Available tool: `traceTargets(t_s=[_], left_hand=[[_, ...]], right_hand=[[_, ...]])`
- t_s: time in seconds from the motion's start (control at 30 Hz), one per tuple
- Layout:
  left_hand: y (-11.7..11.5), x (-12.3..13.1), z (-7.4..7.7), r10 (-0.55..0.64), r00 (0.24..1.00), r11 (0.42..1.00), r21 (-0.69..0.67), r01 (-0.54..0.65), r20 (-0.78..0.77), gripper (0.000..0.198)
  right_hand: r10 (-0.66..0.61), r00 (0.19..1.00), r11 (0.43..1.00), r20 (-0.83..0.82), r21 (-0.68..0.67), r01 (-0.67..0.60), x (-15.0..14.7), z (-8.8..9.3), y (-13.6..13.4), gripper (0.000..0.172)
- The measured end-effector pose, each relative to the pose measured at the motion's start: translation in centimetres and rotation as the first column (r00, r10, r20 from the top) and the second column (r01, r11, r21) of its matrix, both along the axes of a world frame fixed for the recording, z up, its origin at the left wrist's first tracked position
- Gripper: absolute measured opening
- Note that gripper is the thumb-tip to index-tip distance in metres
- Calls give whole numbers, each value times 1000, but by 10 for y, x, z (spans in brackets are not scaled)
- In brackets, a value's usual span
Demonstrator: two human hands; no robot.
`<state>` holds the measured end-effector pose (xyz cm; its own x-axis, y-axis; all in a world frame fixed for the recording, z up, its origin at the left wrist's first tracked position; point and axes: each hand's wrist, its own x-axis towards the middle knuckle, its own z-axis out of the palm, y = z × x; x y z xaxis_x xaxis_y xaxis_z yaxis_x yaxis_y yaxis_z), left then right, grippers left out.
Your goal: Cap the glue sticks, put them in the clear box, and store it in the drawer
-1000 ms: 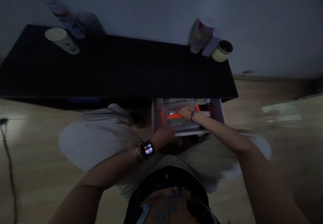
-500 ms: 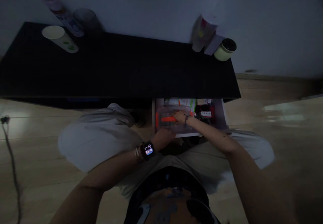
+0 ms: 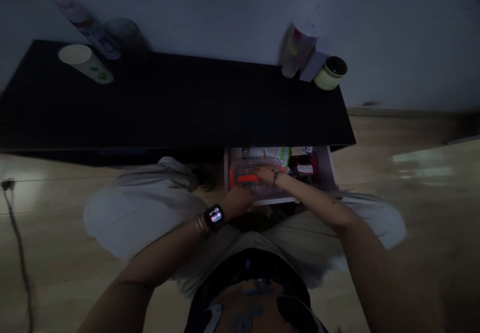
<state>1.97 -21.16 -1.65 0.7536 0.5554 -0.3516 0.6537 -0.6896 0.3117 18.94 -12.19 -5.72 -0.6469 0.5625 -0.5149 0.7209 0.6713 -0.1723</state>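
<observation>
A drawer stands pulled out from under a black desk. Inside it lies a clear plastic box with orange clasps, with a green-and-white packet and a small red-and-black item behind and beside it. My right hand rests on top of the clear box, fingers bent over its lid. My left hand, a lit watch on its wrist, is at the drawer's front edge below the box; its fingers are hidden in the dim light.
On the desk stand a paper cup, a tube and a dark glass at the back left, and a tumbler and a pale mug at the back right. A cable trails over the wooden floor on the left. My knees flank the drawer.
My right hand has moved left across the drawer with the clear box, which now sits at the drawer's left, uncovering the red-and-black item. My left hand has crept up to the drawer front.
</observation>
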Motion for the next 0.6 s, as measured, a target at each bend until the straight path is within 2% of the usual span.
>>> traceTargets(t_s=[0.1, 0.2, 0.27, 0.33, 0.47, 0.6], left_hand=[[7, -7, -1, 30, 999, 999, 28, -31, 25, 28], [12, -12, -1, 52, 996, 997, 59, -56, 79, 31], [16, -14, -1, 68, 994, 995, 67, -74, 91, 29], [20, -15, -2, 81, 991, 992, 91, -90, 106, 29], [28, -18, -7, 137, 978, 964, 204, -168, 156, 46], [39, -23, -11, 227, 951, 905, 315, -285, 209, 59]], right_hand=[[41, 999, 999, -23, 17, -40, -1, 18, 12, 30], [84, 992, 994, -99, 83, -76, 3, 46, 20, 29], [132, 978, 985, -164, 133, -111, 10, 62, 19, 36], [190, 955, 974, -229, 170, -153, 19, 71, 13, 52], [283, 923, 939, -260, 269, -213, 34, 66, -2, 90], [280, 940, 917, -193, 342, -203, 36, 51, 0, 111]])
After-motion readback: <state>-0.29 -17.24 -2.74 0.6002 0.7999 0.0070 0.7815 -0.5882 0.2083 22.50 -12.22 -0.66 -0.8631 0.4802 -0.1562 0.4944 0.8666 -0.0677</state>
